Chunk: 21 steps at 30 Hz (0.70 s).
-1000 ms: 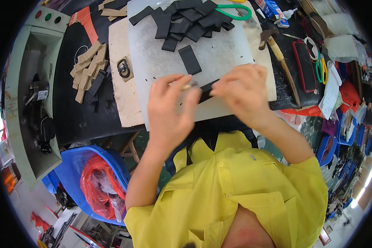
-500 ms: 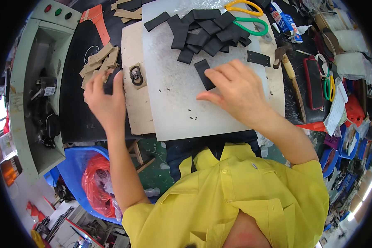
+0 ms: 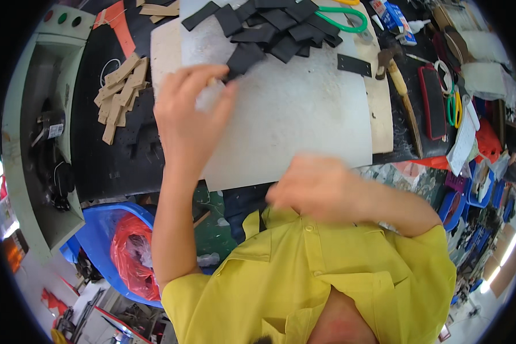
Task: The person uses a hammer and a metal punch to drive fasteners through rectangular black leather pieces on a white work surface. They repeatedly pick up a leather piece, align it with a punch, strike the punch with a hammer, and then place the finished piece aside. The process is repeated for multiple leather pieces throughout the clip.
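Note:
On the white board (image 3: 292, 126) lies a heap of flat black strips (image 3: 281, 43), at the far side. My left hand (image 3: 190, 112) reaches over the board's left part, its fingers and thumb closing on a black strip (image 3: 245, 59) at the heap's near left edge; that strip is slightly blurred. My right hand (image 3: 321, 188) is smeared by motion at the board's near edge, in front of the yellow shirt. Its fingers are curled toward the body, and whether it holds anything is hidden. One black strip with holes (image 3: 354, 65) lies apart on the right.
Tan strips (image 3: 122, 92) are piled at the left on the black table. Green-handled scissors (image 3: 350, 20), a hammer (image 3: 404, 97), a red-edged phone (image 3: 433, 103) and a blue box (image 3: 393, 23) lie to the right. A blue tub (image 3: 106, 246) with red plastic stands at the lower left.
My left hand has moved right, from beside the tan strips to the black heap. My right hand has drawn back toward my body; the strip it touched no longer shows on the board.

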Each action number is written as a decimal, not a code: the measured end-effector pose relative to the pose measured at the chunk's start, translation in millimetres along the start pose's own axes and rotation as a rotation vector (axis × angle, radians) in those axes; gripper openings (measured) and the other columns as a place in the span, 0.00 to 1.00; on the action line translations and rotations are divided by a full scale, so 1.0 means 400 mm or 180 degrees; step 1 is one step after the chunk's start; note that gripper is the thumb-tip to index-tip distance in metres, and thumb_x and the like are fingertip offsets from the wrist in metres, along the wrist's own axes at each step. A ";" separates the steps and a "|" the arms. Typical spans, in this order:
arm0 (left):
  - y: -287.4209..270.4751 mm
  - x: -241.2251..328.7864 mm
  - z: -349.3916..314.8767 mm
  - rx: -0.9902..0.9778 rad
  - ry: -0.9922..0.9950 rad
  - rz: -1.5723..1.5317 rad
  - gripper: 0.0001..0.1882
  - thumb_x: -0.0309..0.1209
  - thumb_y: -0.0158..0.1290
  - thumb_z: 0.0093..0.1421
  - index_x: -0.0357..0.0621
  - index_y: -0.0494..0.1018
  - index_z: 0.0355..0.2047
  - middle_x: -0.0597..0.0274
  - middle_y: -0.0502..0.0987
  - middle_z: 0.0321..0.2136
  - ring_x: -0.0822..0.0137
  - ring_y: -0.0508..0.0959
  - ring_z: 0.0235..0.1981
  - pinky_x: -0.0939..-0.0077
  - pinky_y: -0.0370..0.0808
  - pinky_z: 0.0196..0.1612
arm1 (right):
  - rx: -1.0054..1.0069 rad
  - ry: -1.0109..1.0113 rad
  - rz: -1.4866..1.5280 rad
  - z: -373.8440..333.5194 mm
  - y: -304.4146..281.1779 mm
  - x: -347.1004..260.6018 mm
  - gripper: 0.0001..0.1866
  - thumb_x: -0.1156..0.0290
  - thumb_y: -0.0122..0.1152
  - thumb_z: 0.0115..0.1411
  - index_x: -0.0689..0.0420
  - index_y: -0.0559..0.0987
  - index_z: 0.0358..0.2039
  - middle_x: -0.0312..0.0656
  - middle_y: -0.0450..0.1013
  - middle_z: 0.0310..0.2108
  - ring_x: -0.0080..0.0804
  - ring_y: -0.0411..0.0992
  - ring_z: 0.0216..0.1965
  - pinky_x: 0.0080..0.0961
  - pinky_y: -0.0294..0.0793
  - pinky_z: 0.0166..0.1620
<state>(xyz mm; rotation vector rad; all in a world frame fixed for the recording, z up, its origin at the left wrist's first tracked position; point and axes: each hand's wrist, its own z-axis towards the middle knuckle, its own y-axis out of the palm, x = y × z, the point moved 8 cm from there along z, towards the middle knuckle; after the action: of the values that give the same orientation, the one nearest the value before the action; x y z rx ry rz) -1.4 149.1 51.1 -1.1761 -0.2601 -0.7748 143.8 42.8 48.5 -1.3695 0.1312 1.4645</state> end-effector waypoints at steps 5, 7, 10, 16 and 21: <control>0.056 0.092 -0.154 -0.0878 -0.0077 -0.0637 0.20 0.26 0.69 0.48 0.44 0.76 0.42 0.66 0.82 0.36 0.75 0.60 0.15 0.80 0.60 0.19 | 0.1319 0.1945 0.0746 -0.103 -0.215 0.152 0.08 0.74 0.64 0.61 0.63 0.83 0.39 0.35 0.77 0.31 0.19 0.72 0.30 0.18 0.71 0.33; 0.070 0.099 -0.173 -0.0891 -0.0013 -0.0708 0.23 0.26 0.70 0.47 0.44 0.75 0.44 0.67 0.82 0.38 0.76 0.58 0.14 0.81 0.59 0.19 | 0.1128 0.2459 0.1061 -0.132 -0.212 0.177 0.07 0.73 0.64 0.62 0.62 0.83 0.39 0.32 0.77 0.31 0.14 0.71 0.30 0.15 0.70 0.33; 0.080 0.096 -0.186 -0.0834 -0.0007 -0.0796 0.26 0.26 0.71 0.47 0.44 0.74 0.47 0.68 0.83 0.40 0.78 0.55 0.14 0.83 0.58 0.18 | 0.0936 0.2700 0.1124 -0.143 -0.195 0.198 0.07 0.73 0.65 0.61 0.61 0.83 0.38 0.33 0.78 0.31 0.14 0.71 0.31 0.14 0.70 0.32; 0.081 0.092 -0.194 -0.0724 0.0018 -0.0797 0.29 0.27 0.71 0.46 0.44 0.72 0.49 0.67 0.84 0.41 0.79 0.54 0.14 0.83 0.56 0.18 | 0.1422 0.1162 -0.0614 -0.100 -0.232 0.130 0.08 0.75 0.70 0.54 0.59 0.83 0.35 0.39 0.78 0.31 0.26 0.75 0.30 0.20 0.73 0.33; 0.074 0.098 -0.194 -0.0687 0.0050 -0.0788 0.30 0.26 0.71 0.46 0.43 0.72 0.50 0.66 0.84 0.41 0.79 0.54 0.14 0.84 0.56 0.17 | 0.0915 0.0599 -0.1765 -0.113 -0.197 0.110 0.11 0.74 0.74 0.46 0.58 0.83 0.32 0.41 0.76 0.34 0.38 0.75 0.34 0.27 0.75 0.37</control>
<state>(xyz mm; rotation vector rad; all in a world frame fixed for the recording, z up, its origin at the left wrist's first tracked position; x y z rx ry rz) 30.6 68.3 21.2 -1.3561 -0.3187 -1.0484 240.5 71.1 42.9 -1.1816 0.0700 0.8205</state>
